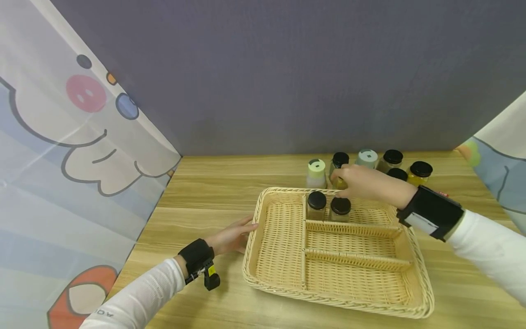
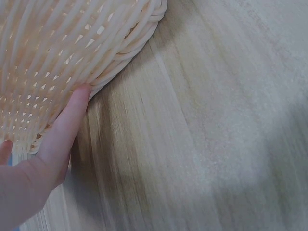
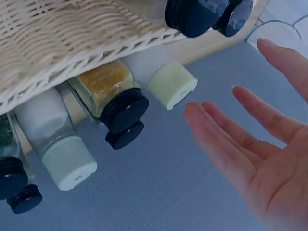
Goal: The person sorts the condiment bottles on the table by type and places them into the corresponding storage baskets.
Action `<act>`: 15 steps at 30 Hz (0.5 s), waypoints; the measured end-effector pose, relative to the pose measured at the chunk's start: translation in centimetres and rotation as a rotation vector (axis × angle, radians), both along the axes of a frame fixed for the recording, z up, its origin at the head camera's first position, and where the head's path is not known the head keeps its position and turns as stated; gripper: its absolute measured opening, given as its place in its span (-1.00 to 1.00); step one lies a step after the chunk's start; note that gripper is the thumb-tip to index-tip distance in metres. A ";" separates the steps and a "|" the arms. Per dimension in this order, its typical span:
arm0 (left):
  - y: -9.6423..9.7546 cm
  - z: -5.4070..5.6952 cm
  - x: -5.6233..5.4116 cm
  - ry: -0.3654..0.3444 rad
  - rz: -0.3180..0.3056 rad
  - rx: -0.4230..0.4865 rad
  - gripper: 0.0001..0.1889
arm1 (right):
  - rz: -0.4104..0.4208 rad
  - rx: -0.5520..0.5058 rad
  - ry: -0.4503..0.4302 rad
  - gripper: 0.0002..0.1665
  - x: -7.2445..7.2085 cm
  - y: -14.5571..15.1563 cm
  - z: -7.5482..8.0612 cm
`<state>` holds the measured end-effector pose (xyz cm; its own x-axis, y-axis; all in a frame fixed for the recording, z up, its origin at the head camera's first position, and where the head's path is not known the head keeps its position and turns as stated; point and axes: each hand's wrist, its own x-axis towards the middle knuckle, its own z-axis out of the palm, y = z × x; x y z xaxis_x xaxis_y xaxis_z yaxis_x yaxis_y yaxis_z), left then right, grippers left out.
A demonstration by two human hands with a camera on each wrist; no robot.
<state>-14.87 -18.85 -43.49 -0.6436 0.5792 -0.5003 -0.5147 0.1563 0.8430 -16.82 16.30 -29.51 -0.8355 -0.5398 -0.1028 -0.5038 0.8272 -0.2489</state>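
R grip (image 1: 365,180) is spread w/ nothing in it, just over the basket's (image 1: 281,246) back edge. L grip (image 1: 232,237) has straight fingers touching the basket's left side. Two black-lid jars (image 1: 316,201) stand inside the basket at the back; more jars (image 1: 316,176) stand behind it. A quick poke by R grip could tip one (they're packed close). W/o L grip, the basket might slide if bumped.

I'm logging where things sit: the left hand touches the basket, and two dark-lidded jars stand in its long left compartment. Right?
Not quite: the head view shows the two dark-lidded jars standing in the back-right compartment. The left hand does touch the basket.
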 end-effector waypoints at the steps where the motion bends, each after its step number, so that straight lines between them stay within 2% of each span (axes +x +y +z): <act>1: 0.0 0.0 0.0 -0.002 0.002 -0.001 -0.37 | 0.004 -0.003 0.011 -0.55 -0.1 0.0 0.1; 7: 0.0 0.0 0.0 -0.007 0.008 -0.003 -0.36 | 0.021 -0.007 0.032 -0.64 -1.0 -0.1 0.4; 10: 0.0 0.0 0.0 -0.005 0.009 -0.006 -0.35 | 0.021 -0.016 0.009 -0.71 -1.5 -0.2 0.7; 15: 0.0 0.0 -0.1 0.001 0.001 -0.003 -0.35 | 0.003 0.009 -0.032 -0.58 -2.4 -0.6 1.6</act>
